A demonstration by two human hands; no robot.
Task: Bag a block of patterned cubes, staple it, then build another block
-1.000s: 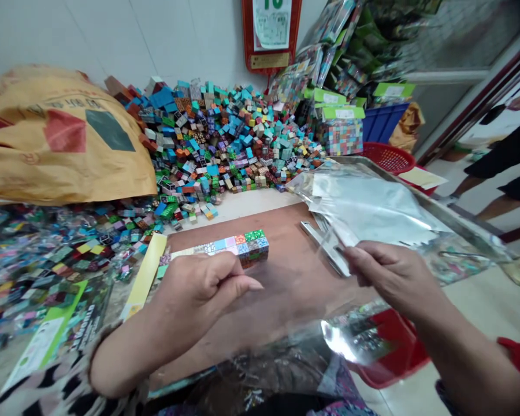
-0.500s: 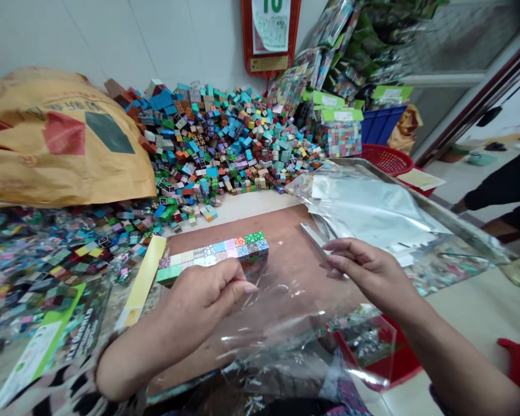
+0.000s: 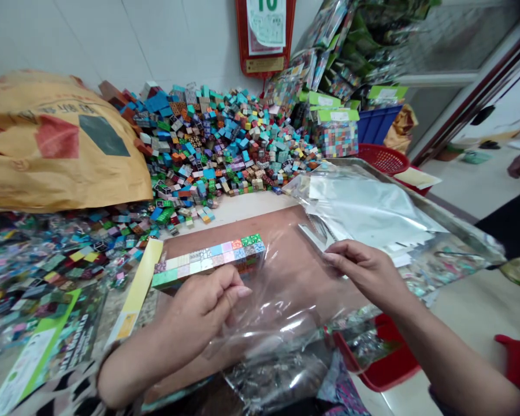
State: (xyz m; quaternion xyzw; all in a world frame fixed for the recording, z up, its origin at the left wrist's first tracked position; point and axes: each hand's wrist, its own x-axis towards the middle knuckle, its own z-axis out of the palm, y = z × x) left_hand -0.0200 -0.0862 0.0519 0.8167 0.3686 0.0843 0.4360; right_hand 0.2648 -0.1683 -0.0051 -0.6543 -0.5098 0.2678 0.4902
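Left hand [image 3: 203, 297] and right hand [image 3: 368, 268] pinch clear glossy plastic film [image 3: 281, 315]; the long multicoloured bar of cubes [image 3: 208, 255] appears assembled but unwrapped.

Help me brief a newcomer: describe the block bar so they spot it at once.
In front of the big block heap lies a brown board. On it, beyond the left hand, lies a long bar of small coloured blocks. Unlike the jumbled heap, its blocks sit in neat, straight rows.
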